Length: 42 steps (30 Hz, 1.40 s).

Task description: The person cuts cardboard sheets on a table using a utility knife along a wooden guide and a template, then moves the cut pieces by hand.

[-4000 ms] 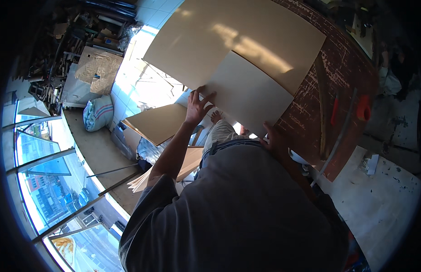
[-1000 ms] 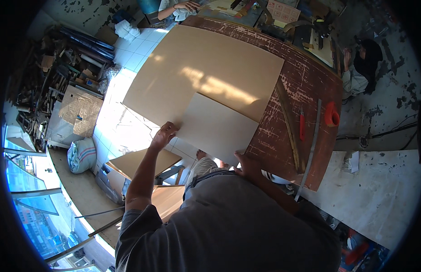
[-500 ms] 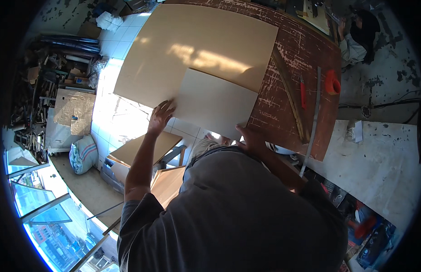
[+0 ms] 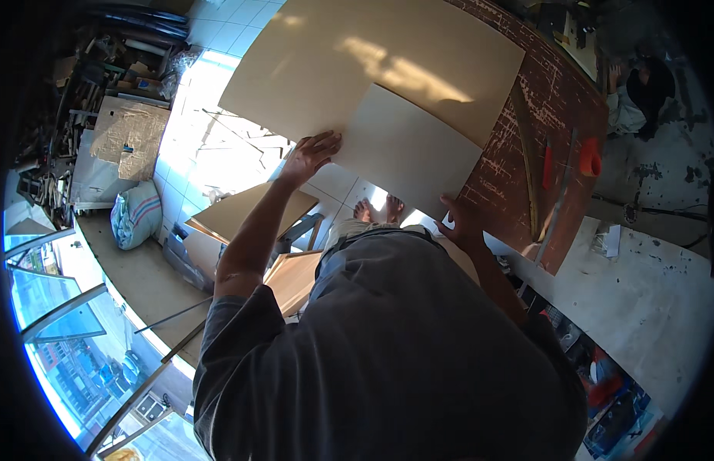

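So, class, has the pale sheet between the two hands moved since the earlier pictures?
No: the pale sheet shows no clear shift against the red-brown table; its right-hand corner meets the right edge of the tan board, as before.

Over on the right, the worn red-brown counter (image 4: pixel 499 184) shows pale scratches all across its top. A long wooden strip (image 4: pixel 525 154) lies there, then a slim red tool (image 4: pixel 547 165), a thin metal strip (image 4: pixel 564 177) and, near the edge, an orange-red ring (image 4: pixel 590 157). Beyond sits a co-worker (image 4: pixel 630 100) in a dark head covering, beside a stained wall (image 4: pixel 687 138). Across from me, a striped white sack (image 4: pixel 138 215) slumps near a piece of brown cardboard (image 4: pixel 130 134), with scrap wood (image 4: pixel 65 146) heaped behind and bright windows (image 4: pixel 73 307) below.
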Tool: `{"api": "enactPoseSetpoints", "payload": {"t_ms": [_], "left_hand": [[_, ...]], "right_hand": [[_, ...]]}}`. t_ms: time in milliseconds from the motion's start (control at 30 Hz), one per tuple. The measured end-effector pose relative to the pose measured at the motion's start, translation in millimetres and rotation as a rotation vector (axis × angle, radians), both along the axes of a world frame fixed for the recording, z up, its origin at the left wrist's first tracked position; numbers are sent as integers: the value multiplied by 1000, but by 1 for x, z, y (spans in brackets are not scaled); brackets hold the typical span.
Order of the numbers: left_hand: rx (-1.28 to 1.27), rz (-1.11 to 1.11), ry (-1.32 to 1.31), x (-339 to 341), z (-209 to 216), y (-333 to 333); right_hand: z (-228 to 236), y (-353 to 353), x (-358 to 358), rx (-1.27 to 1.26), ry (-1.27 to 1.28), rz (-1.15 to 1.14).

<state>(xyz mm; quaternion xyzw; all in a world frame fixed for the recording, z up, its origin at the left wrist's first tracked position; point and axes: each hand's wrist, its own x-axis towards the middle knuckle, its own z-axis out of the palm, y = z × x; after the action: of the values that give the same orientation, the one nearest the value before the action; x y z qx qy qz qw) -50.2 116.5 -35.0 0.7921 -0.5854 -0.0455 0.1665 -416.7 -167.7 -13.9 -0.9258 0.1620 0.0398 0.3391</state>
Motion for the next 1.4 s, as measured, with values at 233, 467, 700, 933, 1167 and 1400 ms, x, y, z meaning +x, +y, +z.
{"api": "enactPoseSetpoints", "payload": {"t_ms": [233,467,700,933,1167,1400], "left_hand": [[-78,-41,25,7,-8,5],[-129,-19,139,8,-11,12],[-173,17,126,5,-31,12],[-183,-9,81,4,-27,10],[-174,-18,77,-1,-22,10],[-185,69,35,-22,-3,-7]], "right_hand": [[2,7,2,-106,-119,6],[1,13,4,-57,-69,-76],[6,21,6,-107,-62,-82],[2,17,3,-102,-126,-85],[8,15,3,-141,-65,-29],[13,10,8,-139,-159,20]]}}
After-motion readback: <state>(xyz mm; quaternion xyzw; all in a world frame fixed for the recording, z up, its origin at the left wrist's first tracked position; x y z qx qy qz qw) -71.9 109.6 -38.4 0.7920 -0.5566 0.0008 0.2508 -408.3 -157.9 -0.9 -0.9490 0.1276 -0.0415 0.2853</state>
